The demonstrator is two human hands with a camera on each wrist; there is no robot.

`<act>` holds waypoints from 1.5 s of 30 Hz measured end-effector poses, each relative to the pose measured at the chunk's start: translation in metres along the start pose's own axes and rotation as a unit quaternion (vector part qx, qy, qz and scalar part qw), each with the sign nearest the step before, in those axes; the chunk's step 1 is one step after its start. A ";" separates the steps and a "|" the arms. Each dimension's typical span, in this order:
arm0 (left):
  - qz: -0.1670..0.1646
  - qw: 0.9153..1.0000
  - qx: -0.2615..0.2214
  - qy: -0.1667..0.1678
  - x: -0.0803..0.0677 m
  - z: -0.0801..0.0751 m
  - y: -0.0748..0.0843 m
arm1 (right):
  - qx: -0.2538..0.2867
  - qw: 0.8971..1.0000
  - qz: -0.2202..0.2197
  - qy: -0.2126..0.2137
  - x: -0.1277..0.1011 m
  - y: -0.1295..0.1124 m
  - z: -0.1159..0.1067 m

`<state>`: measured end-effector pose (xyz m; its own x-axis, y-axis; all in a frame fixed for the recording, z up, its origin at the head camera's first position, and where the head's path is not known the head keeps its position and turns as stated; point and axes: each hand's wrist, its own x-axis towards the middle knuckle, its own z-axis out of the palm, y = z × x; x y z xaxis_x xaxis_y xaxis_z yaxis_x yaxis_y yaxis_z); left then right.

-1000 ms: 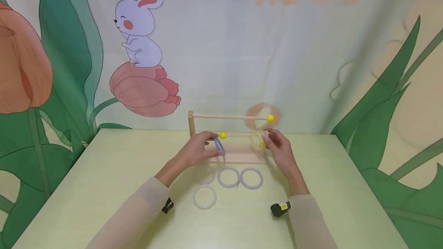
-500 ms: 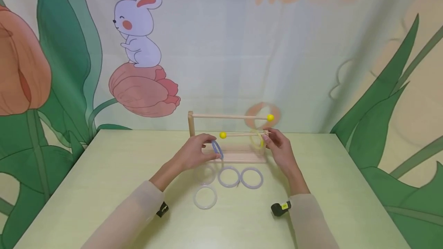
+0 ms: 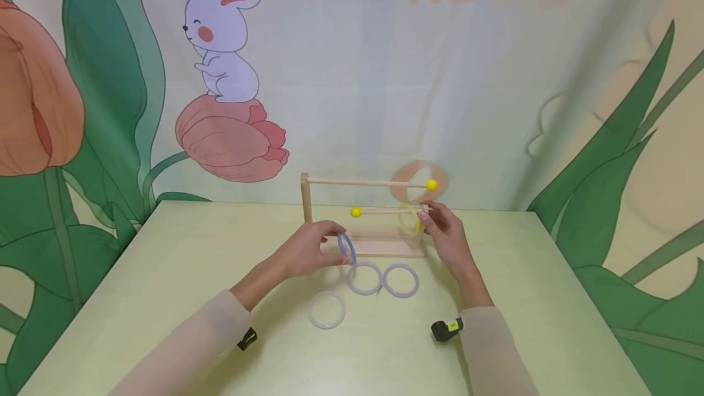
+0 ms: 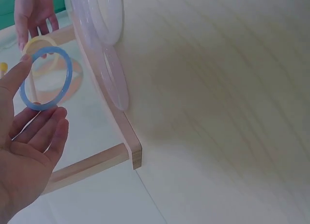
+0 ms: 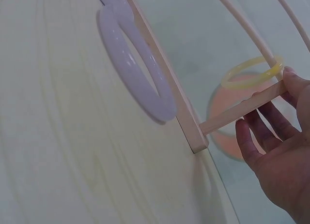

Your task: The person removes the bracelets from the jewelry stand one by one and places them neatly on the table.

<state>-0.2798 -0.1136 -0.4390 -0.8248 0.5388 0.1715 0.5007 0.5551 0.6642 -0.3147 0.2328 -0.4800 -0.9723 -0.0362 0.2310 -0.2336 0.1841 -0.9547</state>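
My left hand [image 3: 305, 250] pinches a blue ring [image 4: 69, 75] between thumb and fingers, upright and just in front of the wooden rack's base [image 3: 385, 248]. The lower rod, tipped with a yellow ball [image 3: 356, 212], points left from the right post [image 5: 232, 111], toward the blue ring. A yellow ring [image 5: 277, 68] hangs around that rod, close to the post. My right hand [image 3: 448, 234] grips the top of this post with thumb and fingers. From the taller left post [image 3: 306, 199], an upper rod [image 3: 368, 183] runs right to a second yellow ball [image 3: 431, 185].
Two pale purple rings lie side by side before the rack, the right-hand ring [image 3: 400, 296] near the base's end. A whitish ring [image 3: 327, 326] lies nearer me, and another pale one is partly behind my left hand. A printed curtain [image 3: 352, 78] hangs behind the table [image 3: 192, 261].
My left hand has drawn the blue ring down and slightly toward me, away from the lower rod's ball. The right hand keeps its grip on the post, and the rings on the table stay put.
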 end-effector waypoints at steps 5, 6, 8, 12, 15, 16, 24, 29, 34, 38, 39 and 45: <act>0.021 1.000 -0.009 -0.014 -0.003 0.003 0.009 | -0.011 1.000 -0.012 0.007 0.002 -0.003 -0.005; 0.025 0.999 -0.011 -0.016 -0.004 0.005 0.011 | -0.014 1.000 -0.015 0.009 0.003 -0.004 -0.006; 0.031 0.999 -0.015 -0.023 -0.006 0.009 0.015 | -0.014 1.000 -0.019 0.011 0.004 -0.005 -0.007; 0.033 0.998 -0.025 -0.043 -0.016 0.019 0.023 | -0.010 1.000 -0.023 0.003 0.004 -0.004 -0.006; 0.037 0.997 -0.028 -0.058 -0.023 0.026 0.028 | -0.007 1.000 -0.020 0.003 0.002 -0.001 -0.005; 0.040 0.997 -0.026 -0.063 -0.025 0.029 0.028 | -0.007 1.000 -0.018 0.005 0.001 0.000 -0.005; 0.057 0.996 0.006 -0.066 -0.030 0.043 0.027 | 0.003 1.000 -0.004 0.010 -0.001 0.001 -0.004; 0.052 0.996 0.013 -0.075 -0.033 0.048 0.030 | 0.004 1.000 0.000 0.003 -0.004 0.002 -0.001; 0.051 0.994 0.040 -0.087 -0.034 0.051 0.037 | -0.001 1.000 -0.009 0.002 -0.003 0.004 -0.001; 0.037 0.993 0.060 -0.090 -0.033 0.051 0.041 | -0.001 1.000 -0.018 0.001 -0.001 0.003 -0.002; 0.034 0.993 0.063 -0.091 -0.033 0.051 0.041 | 0.001 1.000 -0.017 0.001 -0.001 0.003 -0.002; 0.028 0.991 0.082 -0.105 -0.033 0.048 0.042 | 0.007 1.000 -0.018 0.002 0.001 0.004 -0.002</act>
<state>-0.2188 -0.0774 -0.4513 -0.7307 0.6816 0.0384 0.5938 0.6069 0.5283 -0.3162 0.2352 -0.4832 -0.9633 -0.0391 0.2656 -0.2684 0.1683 -0.9485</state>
